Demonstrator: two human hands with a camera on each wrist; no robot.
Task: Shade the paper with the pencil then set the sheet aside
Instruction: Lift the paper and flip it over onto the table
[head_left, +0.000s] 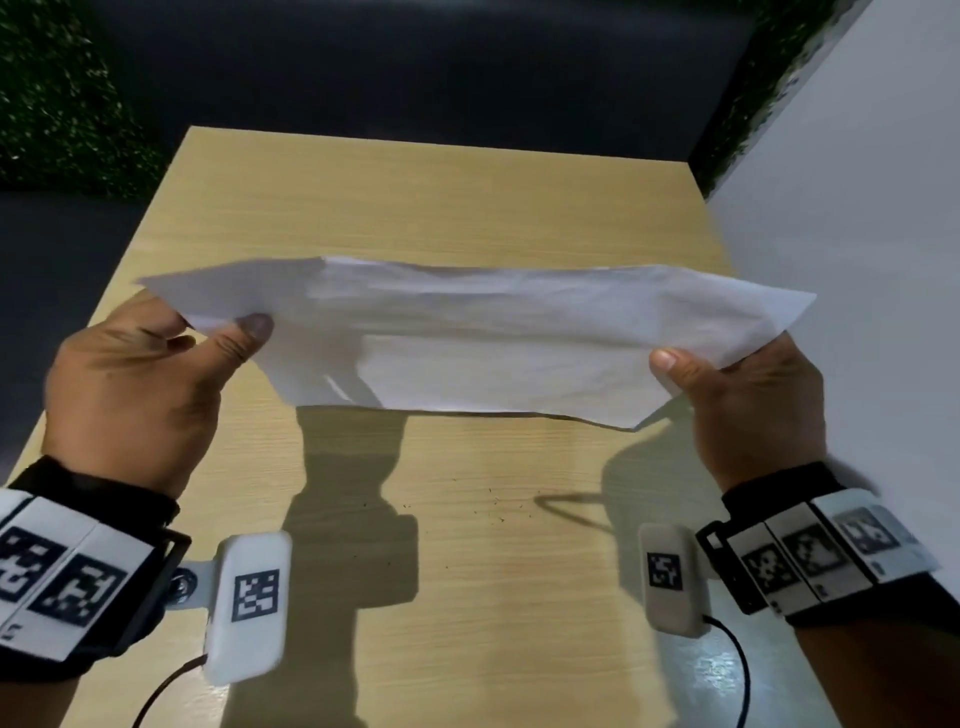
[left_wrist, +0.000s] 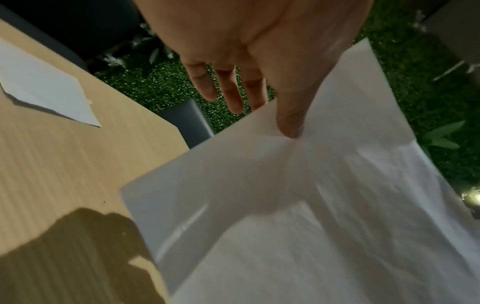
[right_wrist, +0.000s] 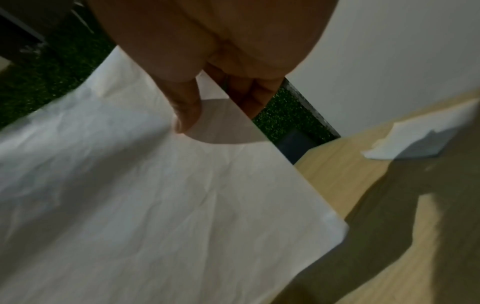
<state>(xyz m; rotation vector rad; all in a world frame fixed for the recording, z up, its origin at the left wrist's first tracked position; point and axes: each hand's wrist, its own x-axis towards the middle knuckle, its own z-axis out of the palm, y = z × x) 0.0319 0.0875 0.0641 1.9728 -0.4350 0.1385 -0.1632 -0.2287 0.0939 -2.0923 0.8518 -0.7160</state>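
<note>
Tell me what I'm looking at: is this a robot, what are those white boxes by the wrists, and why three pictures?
No robot: these are a person's two hands. The wide picture comes from a head-worn camera looking down at a wooden table. The white boxes, left and right, are cameras too; each took one close picture, looking along its hand. The left hand and right hand each pinch one end of a creased white sheet, held in the air above the table. Each wrist picture also shows loose paper lying on the table; whether one piece or two, I cannot tell.
</note>
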